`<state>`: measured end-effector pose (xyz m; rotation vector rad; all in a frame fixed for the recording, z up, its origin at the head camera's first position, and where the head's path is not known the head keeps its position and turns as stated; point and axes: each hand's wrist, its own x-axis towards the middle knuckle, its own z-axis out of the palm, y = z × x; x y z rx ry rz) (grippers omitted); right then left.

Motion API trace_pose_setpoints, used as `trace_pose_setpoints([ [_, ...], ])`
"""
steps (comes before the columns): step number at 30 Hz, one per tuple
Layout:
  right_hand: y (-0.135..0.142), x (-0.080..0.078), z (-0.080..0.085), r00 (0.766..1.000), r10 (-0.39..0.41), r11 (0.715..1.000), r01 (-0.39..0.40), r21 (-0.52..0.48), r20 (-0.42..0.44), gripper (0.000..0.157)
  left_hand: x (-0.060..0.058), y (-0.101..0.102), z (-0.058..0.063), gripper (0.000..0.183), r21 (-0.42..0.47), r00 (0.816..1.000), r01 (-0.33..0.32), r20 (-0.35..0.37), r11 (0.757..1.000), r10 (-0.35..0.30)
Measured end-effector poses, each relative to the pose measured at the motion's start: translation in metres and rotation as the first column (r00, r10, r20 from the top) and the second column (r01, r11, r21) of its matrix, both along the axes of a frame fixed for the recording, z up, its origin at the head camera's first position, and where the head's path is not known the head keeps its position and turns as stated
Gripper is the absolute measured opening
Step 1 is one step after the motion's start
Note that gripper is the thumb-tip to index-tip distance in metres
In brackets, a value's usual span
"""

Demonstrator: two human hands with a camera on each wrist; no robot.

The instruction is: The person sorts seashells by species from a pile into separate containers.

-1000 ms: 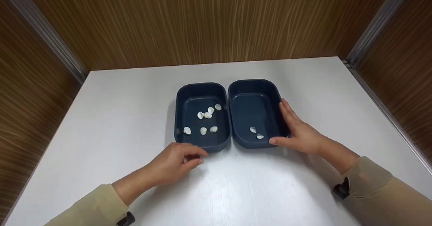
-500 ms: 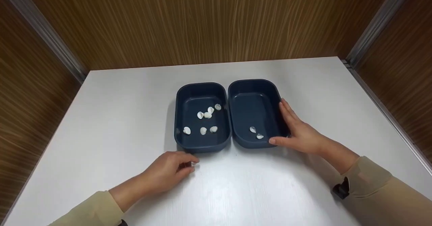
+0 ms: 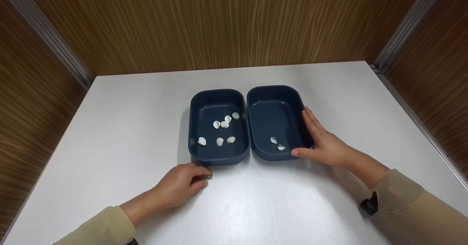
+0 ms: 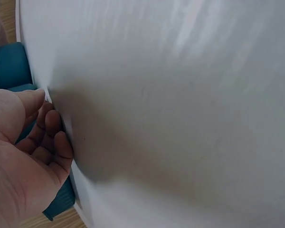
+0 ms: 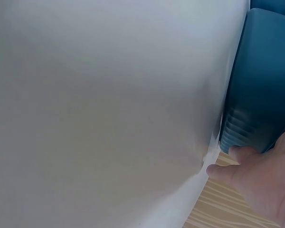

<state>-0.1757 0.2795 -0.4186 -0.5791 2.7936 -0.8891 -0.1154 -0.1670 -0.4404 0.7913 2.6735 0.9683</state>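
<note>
My left hand (image 3: 179,186) rests low over the table, just in front of the left dark blue container (image 3: 219,161). Its thumb and fingertips pinch a small seashell (image 3: 209,176), mostly hidden by the fingers. In the left wrist view the fingers of the left hand (image 4: 28,142) curl toward the thumb. Several white seashells (image 3: 219,141) lie in the left container, a few touching one another. Two more seashells (image 3: 273,140) lie near the front of the right dark blue container (image 3: 272,156). My right hand (image 3: 325,146) touches that container's right side, fingers extended, thumb at its front corner.
Both containers stand side by side on a white table (image 3: 139,128), nearly touching. A wood-grain panel (image 3: 234,25) rises behind the table's far edge, with more panels at left and right.
My left hand has drawn back toward the lower left, away from the left container's front rim, and sits lower. My right hand, the containers and the shells in them stay put.
</note>
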Motion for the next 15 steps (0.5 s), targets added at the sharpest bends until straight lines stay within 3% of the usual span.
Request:
trace_pose_setpoints([
  [8,-0.001,-0.0003,0.0003,1.0,-0.005,1.0,0.005,0.007,0.009,0.121,0.0003,-0.0002,-0.0037,0.005,0.002,0.999,0.004,-0.049,1.0,-0.004],
  [15,-0.0002,-0.0008,-0.0006,1.0,0.007,1.0,-0.007,-0.004,0.018,0.121,0.0033,0.003,-0.0003,0.009,0.024,0.998,0.049,-0.05,0.999,-0.047],
])
